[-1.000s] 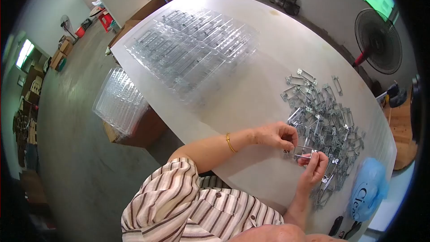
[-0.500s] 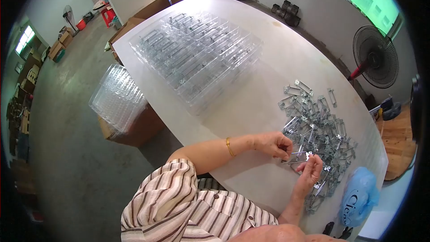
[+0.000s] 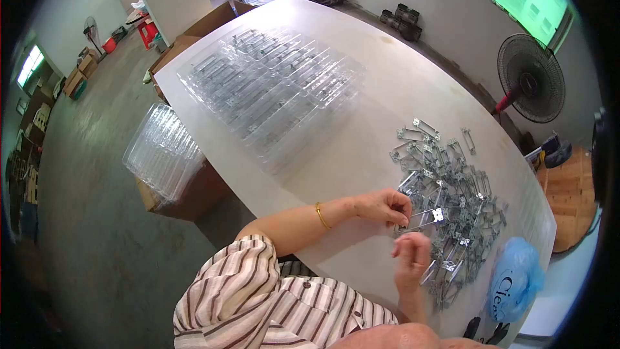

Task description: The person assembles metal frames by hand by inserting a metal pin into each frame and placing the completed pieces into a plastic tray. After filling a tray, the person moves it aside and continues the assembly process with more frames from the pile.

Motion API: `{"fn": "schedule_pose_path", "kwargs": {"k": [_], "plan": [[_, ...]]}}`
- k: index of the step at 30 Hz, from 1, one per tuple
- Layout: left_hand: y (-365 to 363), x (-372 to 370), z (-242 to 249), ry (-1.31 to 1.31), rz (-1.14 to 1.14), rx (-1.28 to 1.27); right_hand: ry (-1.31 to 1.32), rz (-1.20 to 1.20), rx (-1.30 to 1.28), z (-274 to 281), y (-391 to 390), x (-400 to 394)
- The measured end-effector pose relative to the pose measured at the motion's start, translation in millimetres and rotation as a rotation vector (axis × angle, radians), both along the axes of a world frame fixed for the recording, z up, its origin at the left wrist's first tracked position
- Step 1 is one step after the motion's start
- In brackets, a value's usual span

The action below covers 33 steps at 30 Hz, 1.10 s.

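Observation:
My left hand, with a gold bangle on its wrist, pinches one end of a metal bracket. The bracket's bright, flat end points right, over a heap of similar brackets. Just below it, my right hand is raised, slightly blurred, with its fingers bent and apart; it touches no bracket that I can make out. A clear plastic tray with compartments full of metal brackets lies on the far left part of the white table.
A blue plastic bag sits at the table's right edge. More clear trays are stacked on a cardboard box left of the table. A black fan stands beyond the right edge, near a wooden stool.
My right hand has let go of the bracket's right end and moved left and down. The bracket stays in my left hand. The whole view has shifted slightly.

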<state>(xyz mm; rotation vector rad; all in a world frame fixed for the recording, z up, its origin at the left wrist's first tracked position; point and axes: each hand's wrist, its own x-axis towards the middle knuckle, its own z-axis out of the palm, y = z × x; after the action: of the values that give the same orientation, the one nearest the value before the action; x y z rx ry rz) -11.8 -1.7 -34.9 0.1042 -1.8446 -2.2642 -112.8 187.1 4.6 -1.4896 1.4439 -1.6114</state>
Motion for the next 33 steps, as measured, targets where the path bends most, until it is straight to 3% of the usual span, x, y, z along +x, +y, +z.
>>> {"fn": "schedule_pose_path", "kwargs": {"k": [3, 5, 13, 19, 25, 28, 33], "plan": [[0, 1, -2, -0.002, -0.024, 0.085, 0.173, 0.066, -0.001, -22, 2, 16], [-1, 5, 4, -0.055, 0.054, 0.01, 0.292, 0.322, -0.091, -11, -5, 26], [-1, 2, 14, -0.045, 0.095, 0.136, 0.263, 0.467, -0.045, -27, -9, 11], [-8, 7, 33, -0.066, 0.188, 0.046, 0.248, 0.544, -0.042, -27, -23, 4], [-15, 23, 92, -0.095, 0.255, -0.072, 0.231, 0.534, 0.057, -19, -24, 6], [-25, 45, 129, -0.034, 0.429, -0.193, 0.234, 0.502, 0.044, -20, -24, 6], [-62, 103, 182, -0.163, 0.722, -0.534, 0.235, 0.478, 0.018, -19, -29, 10]]}}
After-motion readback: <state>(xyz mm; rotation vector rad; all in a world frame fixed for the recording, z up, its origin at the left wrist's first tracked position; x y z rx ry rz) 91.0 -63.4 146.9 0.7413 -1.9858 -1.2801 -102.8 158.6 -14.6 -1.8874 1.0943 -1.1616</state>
